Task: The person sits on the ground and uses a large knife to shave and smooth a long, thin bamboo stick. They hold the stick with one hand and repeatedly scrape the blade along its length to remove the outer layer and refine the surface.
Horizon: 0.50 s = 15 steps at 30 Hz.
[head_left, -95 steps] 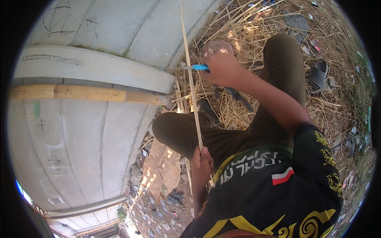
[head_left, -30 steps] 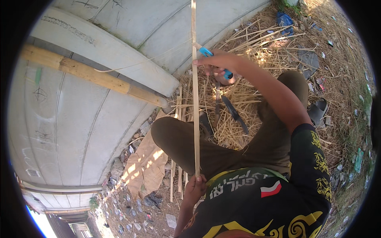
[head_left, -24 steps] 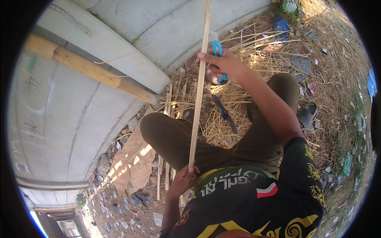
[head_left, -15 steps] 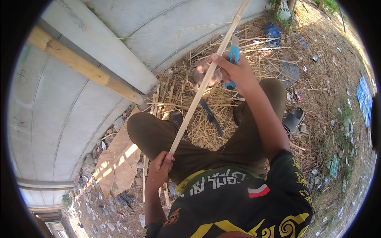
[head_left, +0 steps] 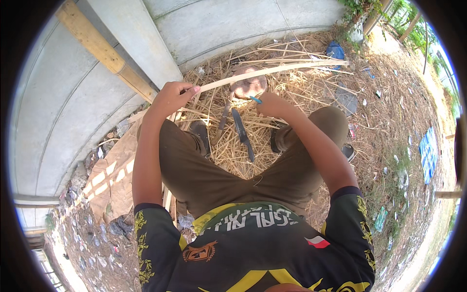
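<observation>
My left hand (head_left: 171, 101) is closed on one end of a long, pale bamboo strip (head_left: 282, 68), which reaches to the right in a slight bow. The strip crosses over a round wooden block (head_left: 250, 83) between my feet. My right hand (head_left: 273, 106) is closed around a blue-handled knife (head_left: 255, 100), just below the strip and apart from it. Only a bit of blue shows past the fingers; the blade cannot be made out. On the shavings in front of me lies a black knife (head_left: 240, 127), with a long, brownish blade-like tool (head_left: 224, 117) beside it.
Bamboo shavings and thin strips (head_left: 243, 165) cover the ground between my legs. A pale panel wall (head_left: 214, 29) and a bamboo pole (head_left: 104, 51) stand ahead and left. Flattened cardboard (head_left: 114, 170) lies left. A blue bag (head_left: 334, 50) and a blue-white sheet (head_left: 428, 155) lie right.
The strip has swung from steeply slanted to nearly level. My left hand has risen from my lap to beside the block. My right hand has come off the strip and lowered, keeping the knife.
</observation>
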Motion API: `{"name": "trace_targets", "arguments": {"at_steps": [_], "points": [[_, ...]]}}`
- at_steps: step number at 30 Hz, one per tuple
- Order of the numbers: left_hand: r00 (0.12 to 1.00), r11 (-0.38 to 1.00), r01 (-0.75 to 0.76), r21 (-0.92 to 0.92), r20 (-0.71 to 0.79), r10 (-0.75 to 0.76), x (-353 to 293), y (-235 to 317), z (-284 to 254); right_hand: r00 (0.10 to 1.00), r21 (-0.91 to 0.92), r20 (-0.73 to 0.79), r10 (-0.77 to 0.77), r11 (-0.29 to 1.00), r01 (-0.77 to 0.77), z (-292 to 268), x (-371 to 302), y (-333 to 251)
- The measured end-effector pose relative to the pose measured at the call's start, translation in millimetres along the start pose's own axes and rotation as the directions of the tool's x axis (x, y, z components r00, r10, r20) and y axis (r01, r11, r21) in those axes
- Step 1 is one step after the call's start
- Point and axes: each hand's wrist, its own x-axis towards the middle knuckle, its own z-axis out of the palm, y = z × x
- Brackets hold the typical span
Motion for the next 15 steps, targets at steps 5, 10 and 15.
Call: {"name": "trace_targets", "arguments": {"at_steps": [5, 10, 15], "points": [[0.995, 0.997, -0.011, -0.078, 0.095, 0.019, 42, -24, 10, 0.968, -0.260, 0.075, 0.239, 0.942, -0.213, 90, 90, 41], [0.998, 0.982, 0.064, -0.177, 0.031, -0.060, 46, -35, 9, 0.900, -0.169, 0.108, 0.422, 0.900, -0.402, 223, 105, 99], [0.993, 0.895, 0.115, -0.432, 0.018, -0.119, 41, -50, 2, 0.845, -0.104, 0.026, 0.534, 0.842, -0.529, 277, 96, 97]]}}
